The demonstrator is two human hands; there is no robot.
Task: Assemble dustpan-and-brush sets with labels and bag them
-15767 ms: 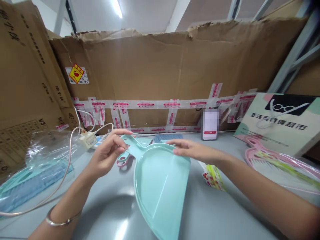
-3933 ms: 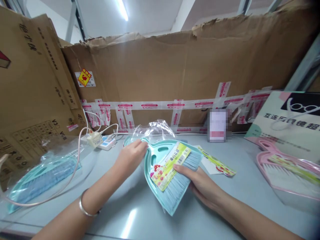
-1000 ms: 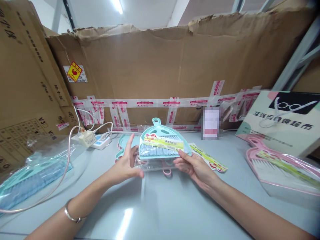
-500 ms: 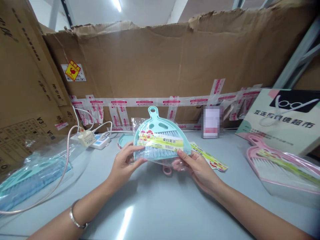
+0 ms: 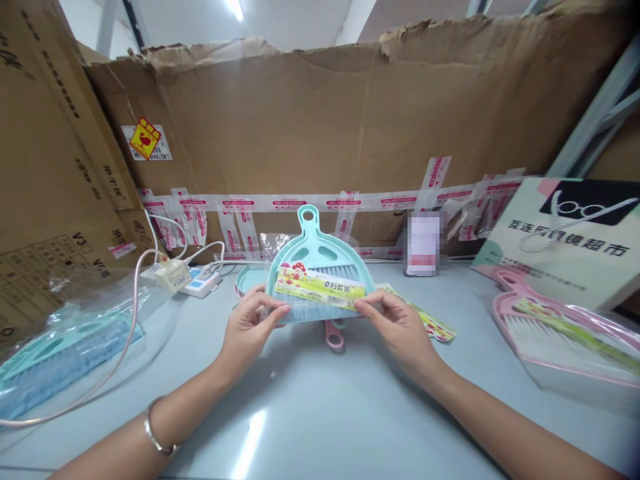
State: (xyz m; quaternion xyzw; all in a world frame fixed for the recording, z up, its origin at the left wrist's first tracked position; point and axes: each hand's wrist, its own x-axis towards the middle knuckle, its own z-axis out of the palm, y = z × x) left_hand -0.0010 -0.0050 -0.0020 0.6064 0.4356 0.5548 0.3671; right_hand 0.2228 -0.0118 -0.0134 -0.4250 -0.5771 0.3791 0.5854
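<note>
A turquoise dustpan and brush set (image 5: pixel 327 244) in a clear plastic bag is held up before me, handle on top. Across its front lies a yellow-green label card (image 5: pixel 320 287) with red mushrooms. My left hand (image 5: pixel 254 325) pinches the lower left corner, thumb in front. On the lower right edge, my right hand (image 5: pixel 400 328) grips with its thumb near the card's end. Behind and below the set, a pink handle (image 5: pixel 335 337) shows on the table. More label cards (image 5: pixel 437 328) lie partly hidden behind my right hand.
At the left lies a bagged turquoise set (image 5: pixel 70 360), crossed by a cable (image 5: pixel 134 313) from a power strip (image 5: pixel 200 283). A bagged pink set (image 5: pixel 555 333) rests at the right below a printed bag (image 5: pixel 565 240). A phone (image 5: pixel 423 243) leans against the cardboard (image 5: pixel 320 127).
The bag's loose lower edge, which hung below the dustpan, is now folded up out of sight. The set has risen slightly, and more of the pink handle shows beneath it.
</note>
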